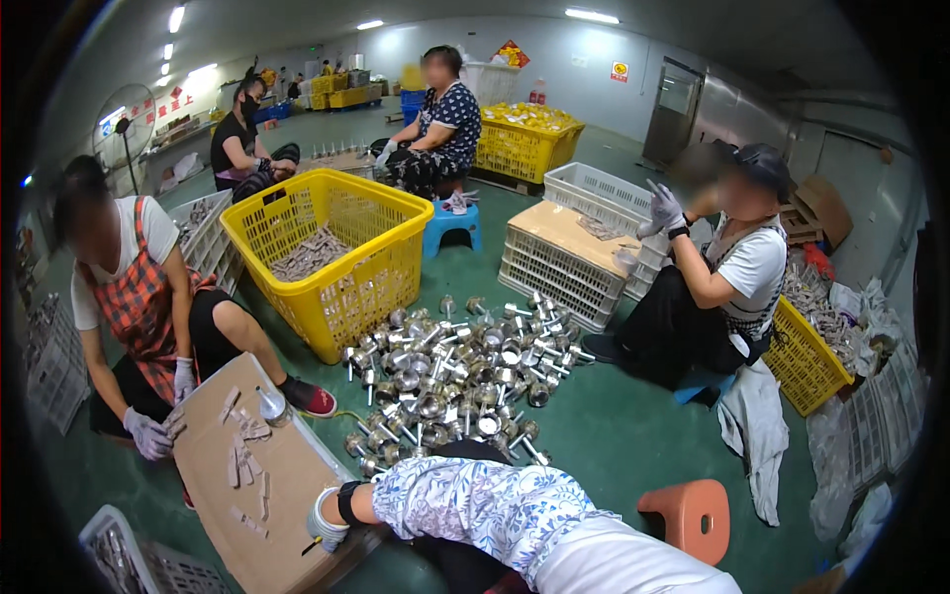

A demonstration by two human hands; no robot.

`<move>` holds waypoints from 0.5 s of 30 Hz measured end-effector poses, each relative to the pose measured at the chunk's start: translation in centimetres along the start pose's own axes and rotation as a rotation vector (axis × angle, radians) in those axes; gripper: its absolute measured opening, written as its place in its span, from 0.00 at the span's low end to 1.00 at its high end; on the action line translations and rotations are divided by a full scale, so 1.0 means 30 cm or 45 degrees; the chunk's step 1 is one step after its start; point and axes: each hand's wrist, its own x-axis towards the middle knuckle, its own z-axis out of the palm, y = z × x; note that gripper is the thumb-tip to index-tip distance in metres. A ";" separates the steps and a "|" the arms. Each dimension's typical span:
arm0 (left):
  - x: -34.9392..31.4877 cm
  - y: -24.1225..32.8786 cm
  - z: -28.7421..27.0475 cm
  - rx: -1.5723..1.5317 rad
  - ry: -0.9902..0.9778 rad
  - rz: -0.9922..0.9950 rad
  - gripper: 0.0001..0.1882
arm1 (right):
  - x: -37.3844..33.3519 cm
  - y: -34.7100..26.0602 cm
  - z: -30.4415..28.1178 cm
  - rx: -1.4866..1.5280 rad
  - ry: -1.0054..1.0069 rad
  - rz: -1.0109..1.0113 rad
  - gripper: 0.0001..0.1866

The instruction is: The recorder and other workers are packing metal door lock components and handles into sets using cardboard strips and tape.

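Observation:
My right arm, in a blue-and-white floral sleeve (485, 500), reaches across from the lower right. My right hand (329, 522), in a pale knit glove under a black wristband, is at the near right edge of a cardboard sheet (213, 465). Its fingers are curled, and a small dark and yellow thing shows at the fingertips, too small to name. Thin packaged strips (240, 463) lie scattered on the cardboard, beside a clear pointed object (272, 404). Beyond my arm lies a heap of round metal pieces with stems (465, 371). My left hand is out of view.
A co-worker in a checked apron (148, 327) touches strips at the cardboard's left side. Another (747, 267) sits right, with two people farther back. A yellow crate (332, 297) holds strips. White crates (554, 262) and an orange stool (688, 517) stand to the right.

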 end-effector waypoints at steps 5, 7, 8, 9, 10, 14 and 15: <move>0.002 -0.037 -0.092 0.014 -0.100 0.138 0.29 | -0.023 -0.059 -0.028 -0.065 0.093 -0.091 0.22; 0.014 -0.075 -0.111 0.022 -0.298 0.242 0.30 | -0.009 -0.004 0.017 -0.068 0.133 -0.073 0.20; 0.066 -0.133 -0.067 -0.016 -0.232 0.408 0.17 | -0.069 -0.044 -0.019 -0.026 0.122 -0.041 0.19; 0.064 -0.156 -0.073 0.029 -0.261 0.427 0.17 | -0.069 -0.038 -0.004 -0.070 0.168 -0.058 0.19; 0.068 -0.149 -0.067 0.050 -0.308 0.483 0.17 | -0.034 0.016 0.050 -0.038 0.162 -0.078 0.20; -0.029 -0.177 0.002 -0.571 -0.491 -0.208 0.18 | -0.079 -0.001 0.021 -0.055 0.053 -0.157 0.22; -0.043 -0.195 -0.004 -0.322 -0.451 0.062 0.19 | -0.063 0.003 0.024 -0.054 0.025 -0.163 0.22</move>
